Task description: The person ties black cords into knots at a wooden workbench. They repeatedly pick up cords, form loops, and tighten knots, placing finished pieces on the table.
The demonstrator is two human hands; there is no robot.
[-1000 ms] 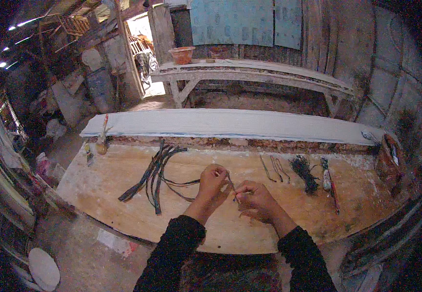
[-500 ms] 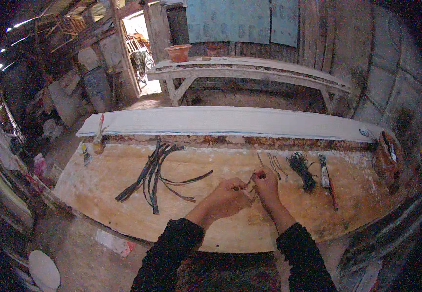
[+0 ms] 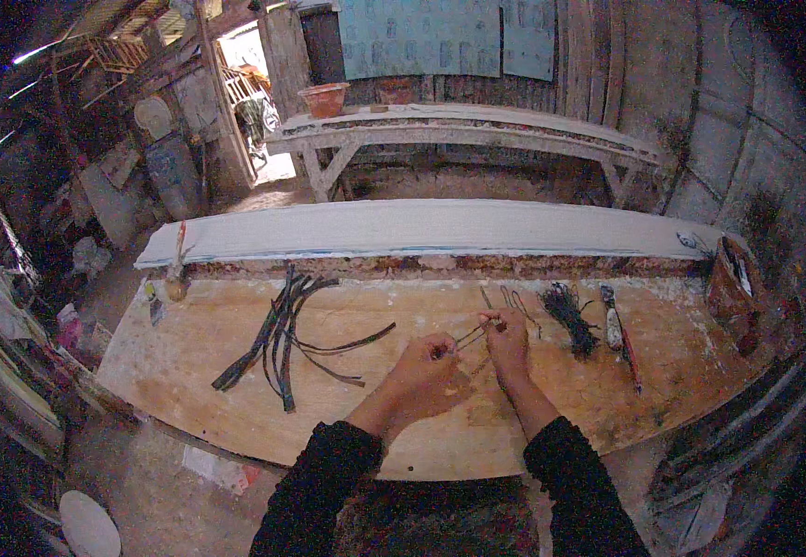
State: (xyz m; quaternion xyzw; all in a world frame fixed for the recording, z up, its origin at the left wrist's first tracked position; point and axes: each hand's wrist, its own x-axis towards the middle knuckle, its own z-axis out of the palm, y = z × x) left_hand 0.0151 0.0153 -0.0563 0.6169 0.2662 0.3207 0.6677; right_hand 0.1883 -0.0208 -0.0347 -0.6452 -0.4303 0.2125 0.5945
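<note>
Both my hands are closed above the wooden board. A thin dark strand stretches between them; whether it is cord or wire I cannot tell. My left hand pinches one end of it, and my right hand grips the other between thumb and fingers. To the left lies a loose spread of flat dark strips. Just beyond my right hand are a few thin bent strands, then a tangled bundle of dark cord. Right of that bundle rests a slim tool with a red handle.
A long white slab runs along the board's far side. A jar with a brush stands at the left corner, and a brown container at the right. Farther back is a bench with an orange pot.
My hands have drawn slightly apart, my left moving left, so more of the strand shows between them. The whole view has shifted a little.
</note>
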